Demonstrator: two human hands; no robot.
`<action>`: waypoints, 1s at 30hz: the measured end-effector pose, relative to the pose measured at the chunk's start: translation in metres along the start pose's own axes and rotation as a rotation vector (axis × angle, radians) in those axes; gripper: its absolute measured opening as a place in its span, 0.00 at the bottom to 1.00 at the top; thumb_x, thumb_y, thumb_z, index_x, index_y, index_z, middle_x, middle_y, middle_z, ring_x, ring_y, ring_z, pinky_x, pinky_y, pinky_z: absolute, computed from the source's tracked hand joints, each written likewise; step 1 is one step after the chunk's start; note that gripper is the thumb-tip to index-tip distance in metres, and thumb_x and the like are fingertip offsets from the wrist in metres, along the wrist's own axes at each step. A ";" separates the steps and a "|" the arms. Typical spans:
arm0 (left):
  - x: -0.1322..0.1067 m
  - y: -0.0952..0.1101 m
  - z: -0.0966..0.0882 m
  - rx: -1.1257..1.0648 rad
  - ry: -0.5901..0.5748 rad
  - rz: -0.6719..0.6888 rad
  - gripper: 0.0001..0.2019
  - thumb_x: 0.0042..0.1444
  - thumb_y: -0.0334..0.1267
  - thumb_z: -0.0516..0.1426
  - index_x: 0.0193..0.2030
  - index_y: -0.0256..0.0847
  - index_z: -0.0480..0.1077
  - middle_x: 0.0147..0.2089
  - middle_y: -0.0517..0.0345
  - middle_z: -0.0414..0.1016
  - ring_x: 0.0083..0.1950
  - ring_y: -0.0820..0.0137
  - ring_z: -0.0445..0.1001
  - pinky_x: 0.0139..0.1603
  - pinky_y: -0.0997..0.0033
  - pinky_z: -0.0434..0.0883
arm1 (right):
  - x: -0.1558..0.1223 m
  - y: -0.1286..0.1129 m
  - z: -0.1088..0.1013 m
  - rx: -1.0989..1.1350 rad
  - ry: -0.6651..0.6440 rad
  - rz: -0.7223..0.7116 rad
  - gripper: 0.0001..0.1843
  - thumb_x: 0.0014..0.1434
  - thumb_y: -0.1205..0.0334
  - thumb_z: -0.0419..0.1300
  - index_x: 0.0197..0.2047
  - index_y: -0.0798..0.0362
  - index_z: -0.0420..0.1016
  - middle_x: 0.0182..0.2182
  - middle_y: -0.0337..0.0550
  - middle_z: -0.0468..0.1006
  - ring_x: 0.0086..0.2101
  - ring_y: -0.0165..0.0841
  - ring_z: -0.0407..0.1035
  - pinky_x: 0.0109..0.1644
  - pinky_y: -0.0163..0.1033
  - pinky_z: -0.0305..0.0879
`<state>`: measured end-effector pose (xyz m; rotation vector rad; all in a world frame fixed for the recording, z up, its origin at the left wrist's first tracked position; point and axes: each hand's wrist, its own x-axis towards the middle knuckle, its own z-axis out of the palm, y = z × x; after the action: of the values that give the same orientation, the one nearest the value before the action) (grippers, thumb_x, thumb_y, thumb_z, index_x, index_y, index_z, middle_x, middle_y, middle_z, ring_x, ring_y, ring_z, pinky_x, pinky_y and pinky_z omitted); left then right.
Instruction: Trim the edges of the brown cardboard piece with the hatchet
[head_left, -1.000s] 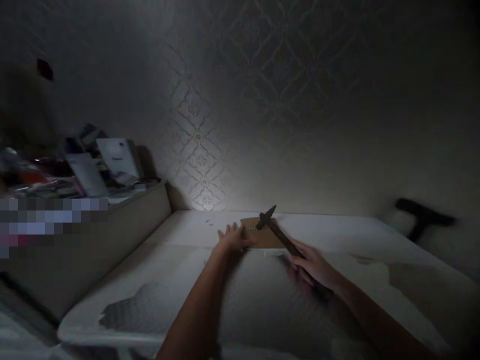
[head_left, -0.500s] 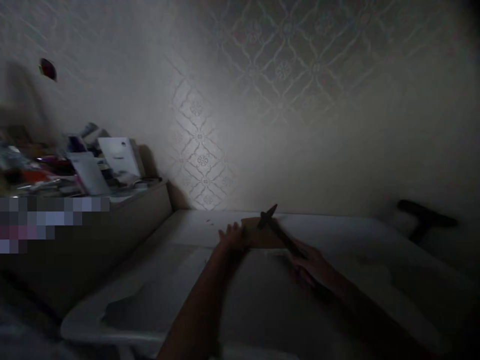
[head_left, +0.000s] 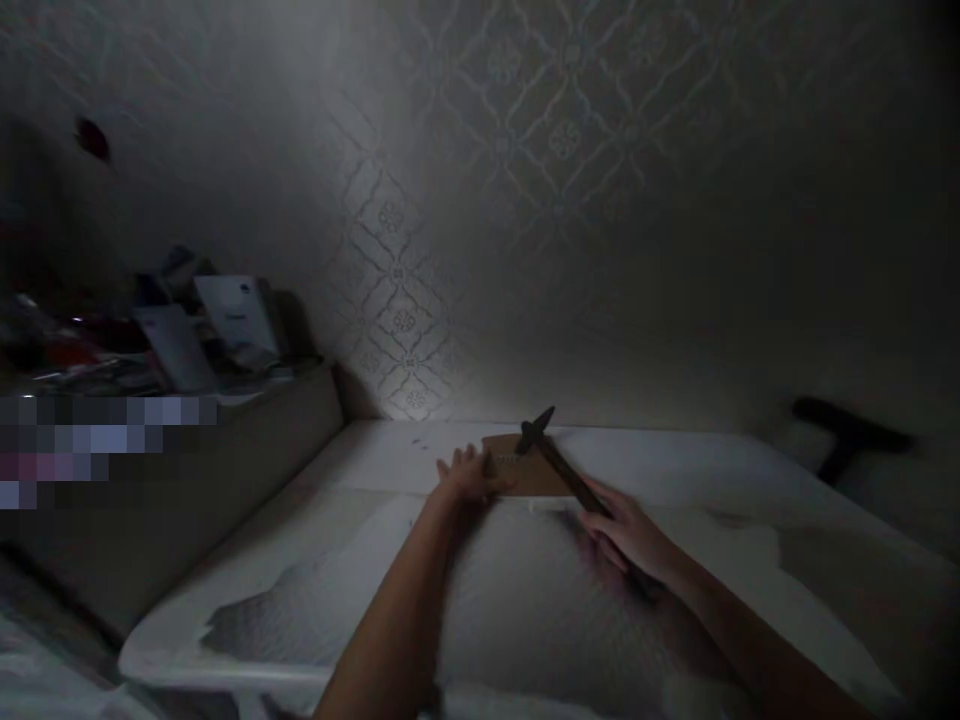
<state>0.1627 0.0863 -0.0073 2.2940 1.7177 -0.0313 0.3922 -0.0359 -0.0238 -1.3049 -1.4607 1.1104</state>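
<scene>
The scene is dim. My right hand (head_left: 628, 535) grips the handle of a dark hammer (head_left: 559, 462), whose head is raised a little above a small brown board (head_left: 534, 477) lying on a white table (head_left: 390, 590). My left hand (head_left: 466, 473) rests flat on the board's left end, fingers spread, holding it down. A row of small pale dots, perhaps nails, shows on the board just under the hammer head.
A patterned wall (head_left: 525, 250) rises right behind the table. On the left stands a lower beige cabinet (head_left: 225, 450) piled with papers and boxes (head_left: 217, 320). A dark T-shaped object (head_left: 847, 435) sits at the far right. Some tiny dark specks lie near the table's back edge.
The hammer head has shifted slightly up and down over the board while both hands stay in place; the lighting flickered brighter, then dimmer.
</scene>
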 end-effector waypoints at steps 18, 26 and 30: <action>0.001 -0.001 0.000 0.007 -0.006 0.003 0.45 0.51 0.66 0.50 0.71 0.47 0.41 0.74 0.44 0.35 0.72 0.45 0.35 0.63 0.32 0.42 | -0.001 -0.002 0.001 -0.037 0.008 -0.005 0.41 0.49 0.53 0.56 0.66 0.54 0.56 0.17 0.25 0.62 0.09 0.23 0.54 0.11 0.29 0.51; 0.001 -0.001 0.000 -0.010 0.001 0.008 0.45 0.51 0.67 0.49 0.71 0.47 0.42 0.74 0.43 0.35 0.72 0.45 0.36 0.63 0.31 0.41 | -0.002 -0.006 0.002 -0.043 0.006 -0.002 0.40 0.50 0.54 0.57 0.66 0.57 0.57 0.16 0.26 0.62 0.09 0.22 0.53 0.11 0.29 0.49; 0.002 -0.001 0.001 -0.004 -0.004 0.001 0.46 0.51 0.67 0.49 0.71 0.46 0.42 0.74 0.44 0.35 0.72 0.45 0.35 0.63 0.31 0.40 | -0.001 -0.006 0.001 -0.047 -0.001 -0.020 0.40 0.50 0.54 0.57 0.65 0.56 0.58 0.17 0.26 0.61 0.10 0.22 0.52 0.11 0.29 0.49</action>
<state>0.1626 0.0882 -0.0085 2.2907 1.7126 -0.0316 0.3900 -0.0373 -0.0188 -1.3196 -1.5054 1.0691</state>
